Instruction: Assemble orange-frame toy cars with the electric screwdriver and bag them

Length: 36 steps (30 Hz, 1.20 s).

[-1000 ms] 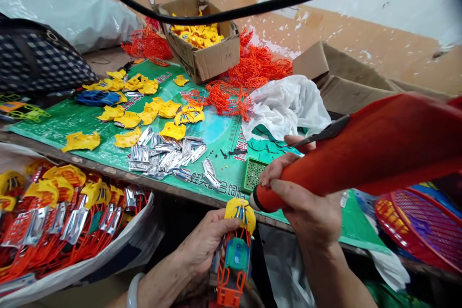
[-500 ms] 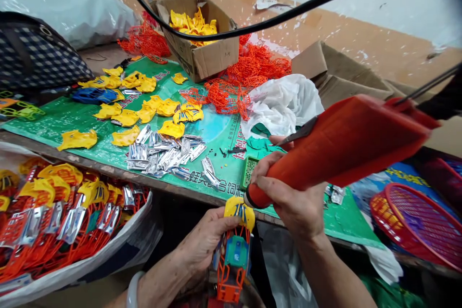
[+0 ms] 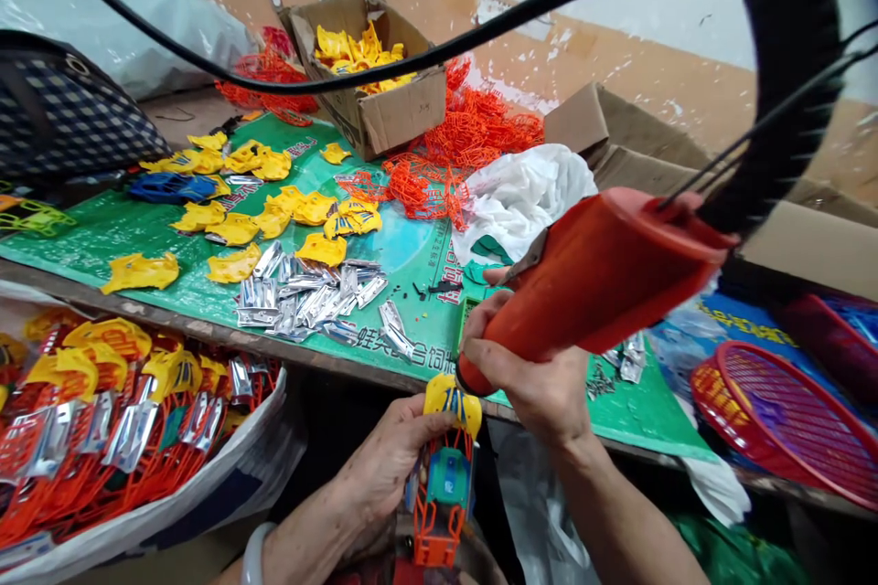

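My left hand is closed on a partly built toy car, its thumb resting on the yellow piece at the car's far end. The car has an orange lattice frame and a green-blue middle. Wrapped in my right hand is a red electric screwdriver, a black cable leaving its back end. Its nose points down at the yellow piece; the tip is largely hidden, so contact is hard to make out. Beyond my hands lie silver parts and yellow shells on the green sheet.
At left, a white sack holds many similar toy pieces. A cardboard box of yellow shells stands behind, beside orange lattice frames. Red baskets sit at right, a crumpled white bag near the middle. The cable loops overhead.
The screwdriver's back end has swung left, and more of its bent black cable shows. My left hand and the toy car stay nearly in place. The whole view has shifted slightly.
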Each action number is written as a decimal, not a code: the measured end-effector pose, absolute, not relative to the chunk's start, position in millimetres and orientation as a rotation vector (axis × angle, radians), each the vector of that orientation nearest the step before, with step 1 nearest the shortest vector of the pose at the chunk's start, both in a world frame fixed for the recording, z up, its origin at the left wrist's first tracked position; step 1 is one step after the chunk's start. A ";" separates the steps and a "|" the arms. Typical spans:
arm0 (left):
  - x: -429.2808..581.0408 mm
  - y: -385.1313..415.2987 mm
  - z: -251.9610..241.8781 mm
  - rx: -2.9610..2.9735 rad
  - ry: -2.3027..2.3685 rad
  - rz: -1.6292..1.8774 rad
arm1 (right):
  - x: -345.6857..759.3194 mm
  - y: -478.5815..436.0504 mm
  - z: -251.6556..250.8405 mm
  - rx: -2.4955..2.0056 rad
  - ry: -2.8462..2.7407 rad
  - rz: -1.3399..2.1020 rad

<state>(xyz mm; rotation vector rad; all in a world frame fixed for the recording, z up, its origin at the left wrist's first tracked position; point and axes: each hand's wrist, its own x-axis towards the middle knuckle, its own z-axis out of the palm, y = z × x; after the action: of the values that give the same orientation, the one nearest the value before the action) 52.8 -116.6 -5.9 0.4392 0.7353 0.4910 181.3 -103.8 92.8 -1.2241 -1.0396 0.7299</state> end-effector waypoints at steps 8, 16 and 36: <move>50.3 -115.7 -8.4 0.540 0.796 0.433 | 216.5 -97.8 89.0 -1.140 -0.946 0.452; 50.9 -113.6 -3.1 0.501 0.779 0.381 | 258.5 -56.1 75.5 -1.137 -0.824 0.297; 51.4 -114.8 -6.8 0.501 0.805 0.377 | 264.4 -46.4 52.2 -1.204 -0.854 0.313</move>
<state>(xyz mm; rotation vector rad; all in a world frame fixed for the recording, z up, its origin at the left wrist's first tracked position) 51.4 -114.8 -6.8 0.5006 0.8049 0.3772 264.4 -46.4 52.2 -1.2045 -0.8535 0.3131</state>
